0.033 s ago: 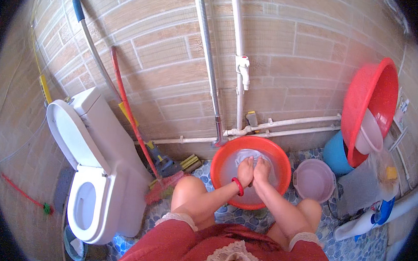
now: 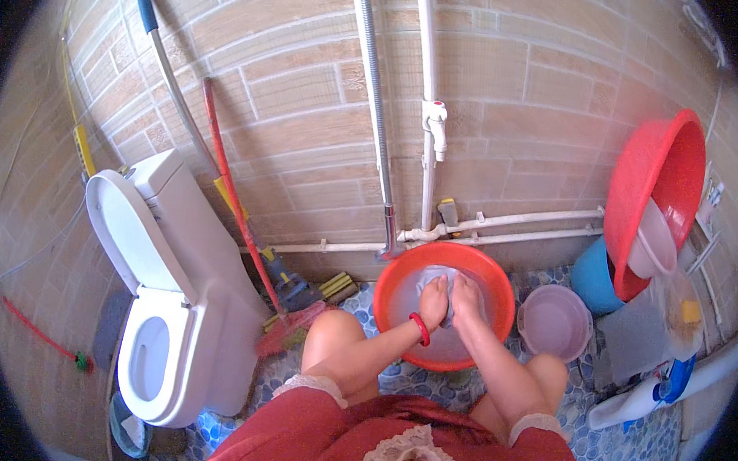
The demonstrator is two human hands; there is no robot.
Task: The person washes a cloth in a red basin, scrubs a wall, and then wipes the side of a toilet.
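A white toilet (image 2: 204, 309) stands at the left, well apart from the orange-red plastic basin (image 2: 502, 305) in the middle. In the basin's cloudy water (image 2: 445, 347) lies a whitish cloth (image 2: 425, 278), at the hands. The left hand (image 2: 434, 302) and right hand (image 2: 468, 299) have just parted slightly, probably leaving the cloth less bunched between them. Fingers look pressed together on each (whether they pinch cloth, I cannot tell). A red bracelet (image 2: 419, 329) circles the left wrist.

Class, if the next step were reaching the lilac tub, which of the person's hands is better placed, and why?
Probably the right hand: over the orange basin, it is nearer the lilac tub. The left hand is farther off, with the right hand between.
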